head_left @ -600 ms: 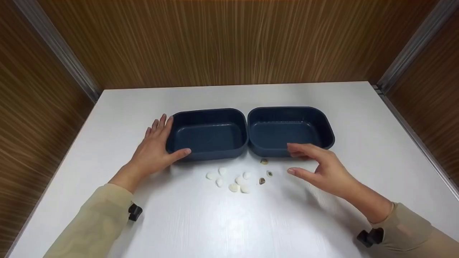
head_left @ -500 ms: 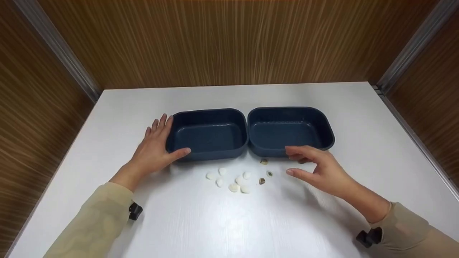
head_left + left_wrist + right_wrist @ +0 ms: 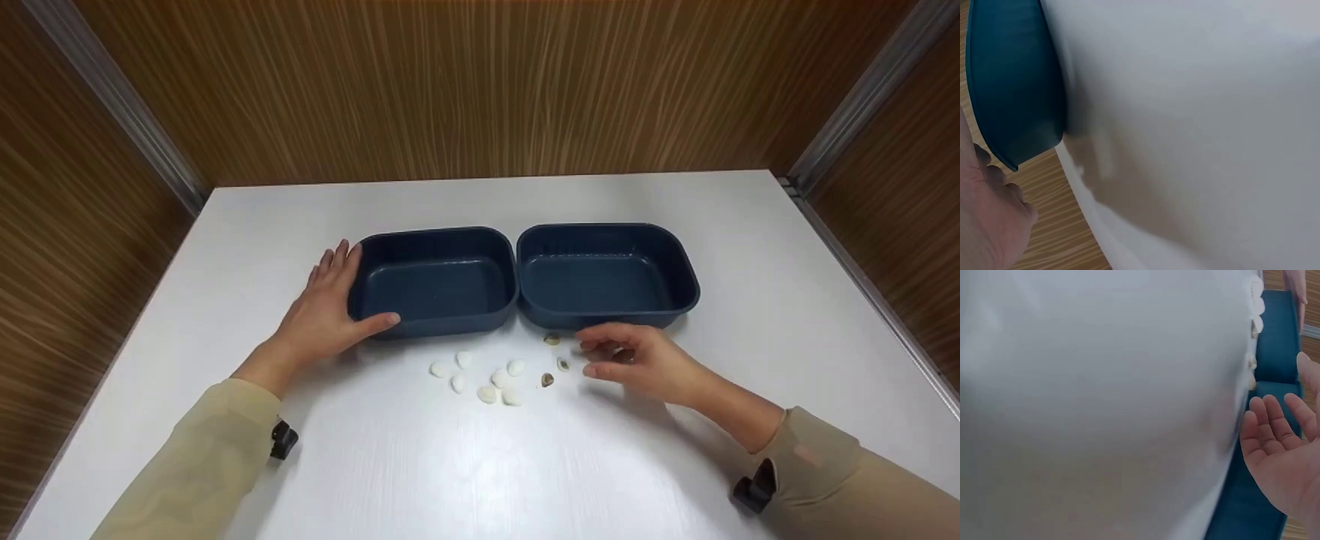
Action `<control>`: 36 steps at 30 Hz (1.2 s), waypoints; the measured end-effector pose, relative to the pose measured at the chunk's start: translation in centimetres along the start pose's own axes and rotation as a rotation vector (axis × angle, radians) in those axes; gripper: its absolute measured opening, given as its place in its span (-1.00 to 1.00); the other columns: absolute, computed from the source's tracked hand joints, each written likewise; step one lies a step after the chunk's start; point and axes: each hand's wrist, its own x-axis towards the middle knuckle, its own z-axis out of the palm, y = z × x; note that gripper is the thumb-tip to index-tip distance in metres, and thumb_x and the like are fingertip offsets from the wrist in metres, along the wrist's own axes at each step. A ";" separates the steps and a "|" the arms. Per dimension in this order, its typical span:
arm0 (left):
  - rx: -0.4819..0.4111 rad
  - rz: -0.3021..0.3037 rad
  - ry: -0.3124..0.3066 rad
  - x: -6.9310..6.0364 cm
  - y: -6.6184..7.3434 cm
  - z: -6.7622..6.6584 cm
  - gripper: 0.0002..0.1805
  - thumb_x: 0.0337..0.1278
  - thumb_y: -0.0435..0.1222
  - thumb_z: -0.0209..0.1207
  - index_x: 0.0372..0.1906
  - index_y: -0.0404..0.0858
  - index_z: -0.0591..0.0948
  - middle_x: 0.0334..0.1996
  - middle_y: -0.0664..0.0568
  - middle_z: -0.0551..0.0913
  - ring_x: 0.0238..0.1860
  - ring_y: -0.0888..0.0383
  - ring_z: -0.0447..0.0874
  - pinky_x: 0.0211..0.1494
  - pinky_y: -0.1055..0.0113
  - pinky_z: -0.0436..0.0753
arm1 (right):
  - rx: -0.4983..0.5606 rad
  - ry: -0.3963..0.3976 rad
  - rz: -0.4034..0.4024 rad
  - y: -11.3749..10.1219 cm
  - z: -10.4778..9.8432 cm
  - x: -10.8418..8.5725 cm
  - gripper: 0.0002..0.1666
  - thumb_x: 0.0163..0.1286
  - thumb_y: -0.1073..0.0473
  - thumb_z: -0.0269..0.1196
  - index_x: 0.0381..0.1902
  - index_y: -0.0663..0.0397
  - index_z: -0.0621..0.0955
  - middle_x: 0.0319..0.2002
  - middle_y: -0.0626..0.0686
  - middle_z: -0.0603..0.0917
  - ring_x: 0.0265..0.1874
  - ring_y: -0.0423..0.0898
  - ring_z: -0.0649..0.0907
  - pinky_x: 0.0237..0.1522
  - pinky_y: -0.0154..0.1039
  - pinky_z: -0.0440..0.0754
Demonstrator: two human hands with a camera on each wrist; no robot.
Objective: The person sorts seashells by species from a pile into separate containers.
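Note:
Two dark blue rectangular tubs stand side by side, a left tub [image 3: 435, 326] and a right tub [image 3: 585, 319]. My left hand [image 3: 319, 315] rests against the left tub's outer end, fingers straight and thumb over its front rim. In front of the tubs lie several small white shells [image 3: 499, 378]. Right of these are three brownish shells: one [image 3: 552, 340] by the right tub, a greenish one [image 3: 563, 364] and a darker one [image 3: 547, 379]. Beside them hovers my right hand [image 3: 652, 364], fingers loosely bent, thumb apart, holding nothing; the right wrist view also shows its spread fingers [image 3: 1278, 422].
The white table [image 3: 480, 465] is bounded by a wood-grain back panel [image 3: 480, 90] and wood-grain side panels with metal corner strips. Black wrist mounts [image 3: 754, 487] sit at both sleeves.
My right hand has moved left and toward me, off the right tub's front edge, to beside the brownish shells; thumb and fingers are closer together. The left hand stays on the left tub.

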 end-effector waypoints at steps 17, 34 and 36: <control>0.066 -0.008 -0.031 0.4 -0.1 0.5 0.42 0.17 0.54 0.14 0.72 -0.31 -0.23 0.74 -0.16 -0.26 0.71 -0.21 -0.31 0.70 -0.12 -0.17 | -0.094 -0.030 0.019 0.8 1.5 1.1 -0.58 0.31 0.20 0.57 0.11 0.10 0.78 -0.02 0.03 0.77 -0.08 -0.01 0.66 -0.01 -0.38 0.62; 0.108 -0.014 -0.080 0.4 0.2 0.2 0.40 0.18 0.58 0.06 0.73 -0.29 -0.22 0.74 -0.17 -0.28 0.71 -0.23 -0.28 0.70 -0.14 -0.19 | -0.195 0.000 -0.010 0.9 2.6 0.9 -0.59 0.26 0.23 0.59 0.08 0.05 0.82 -0.15 -0.02 0.70 -0.23 -0.09 0.58 -0.20 -0.32 0.54; 0.111 -0.013 -0.083 0.4 0.1 0.2 0.40 0.18 0.58 0.06 0.73 -0.28 -0.22 0.73 -0.18 -0.28 0.71 -0.23 -0.28 0.70 -0.14 -0.19 | -0.196 0.001 -0.016 0.8 2.6 0.8 -0.60 0.26 0.23 0.59 0.08 0.04 0.82 -0.13 -0.02 0.70 -0.22 -0.08 0.59 -0.19 -0.32 0.54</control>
